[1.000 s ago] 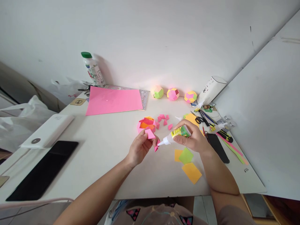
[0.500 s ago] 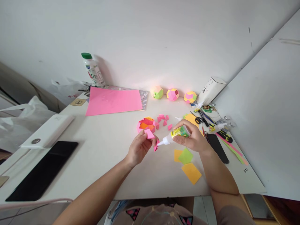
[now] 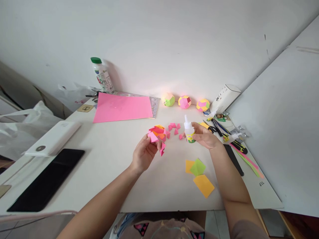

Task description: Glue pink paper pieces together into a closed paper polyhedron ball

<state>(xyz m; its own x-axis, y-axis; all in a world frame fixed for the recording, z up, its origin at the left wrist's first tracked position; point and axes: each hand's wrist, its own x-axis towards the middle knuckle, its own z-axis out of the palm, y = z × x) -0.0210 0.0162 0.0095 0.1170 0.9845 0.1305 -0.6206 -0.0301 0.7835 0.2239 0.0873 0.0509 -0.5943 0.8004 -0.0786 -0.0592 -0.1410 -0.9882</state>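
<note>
My left hand is closed on a folded pink paper piece, and a small pink paper triangle shows at its fingertips. Right behind it on the table stands a partly built pink and orange paper ball, hollow and unclosed at the top. My right hand grips a white glue bottle with a yellow and green label, held upright with its nozzle pointing up. Several small pink paper triangles lie between the ball and the bottle.
Three finished paper balls sit along the wall. Orange sheets and a green sheet lie near the front. Scissors, pens and a cutter are at right. A pink sheet, white power bank and black tablet occupy the left.
The glue bottle has swung from pointing left at the pink triangle to upright and away from it. My left hand has shifted slightly left with the paper.
</note>
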